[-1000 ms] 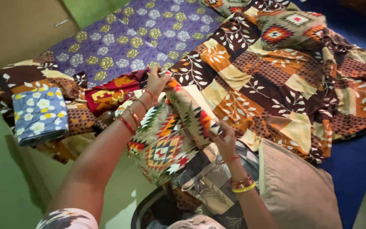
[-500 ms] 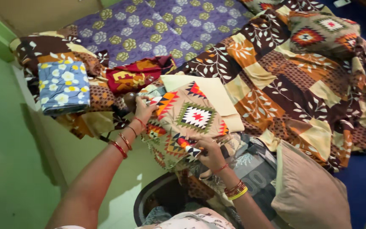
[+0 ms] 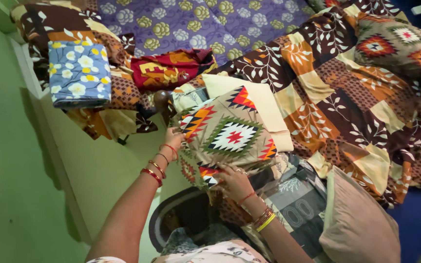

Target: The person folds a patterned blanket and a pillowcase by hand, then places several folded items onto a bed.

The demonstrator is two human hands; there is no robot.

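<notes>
Your left hand (image 3: 175,139), arm stretched forward, has its fingers clamped on the left edge of the folded geometric-patterned cloth (image 3: 230,134) lying on the bed (image 3: 327,92) edge, while your right hand (image 3: 232,181), wrist bent, pinches its near corner.
</notes>
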